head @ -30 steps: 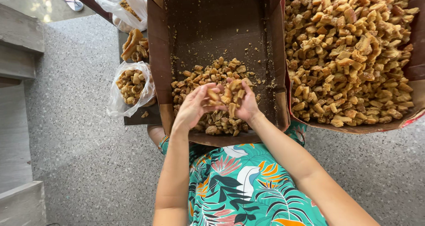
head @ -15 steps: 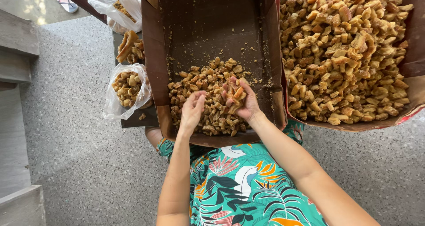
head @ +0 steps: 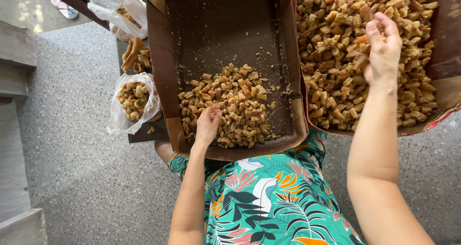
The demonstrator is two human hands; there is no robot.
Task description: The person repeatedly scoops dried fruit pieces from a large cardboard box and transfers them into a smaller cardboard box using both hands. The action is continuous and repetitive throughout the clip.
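A brown cardboard box [head: 163, 72] on my lap holds a small heap of golden-brown fried snack pieces [head: 235, 105] at its near end. My left hand [head: 207, 125] rests on that heap, fingers curled among the pieces. To the right a second box [head: 444, 77] is full of the same kind of pieces [head: 336, 57]. My right hand [head: 382, 50] hovers over that full box, fingers bent on top of the pieces; whether it grips any is unclear.
A clear plastic bag [head: 132, 103] filled with pieces sits left of the box on a dark low table [head: 144, 134]. Another bag [head: 120, 7] lies farther back, with loose larger pieces [head: 135, 55] between. Grey speckled floor [head: 72, 177] and concrete steps [head: 17, 57] lie left.
My right hand left the small heap and moved right and up to the full box. My left hand stayed on the small heap, sliding slightly nearer.
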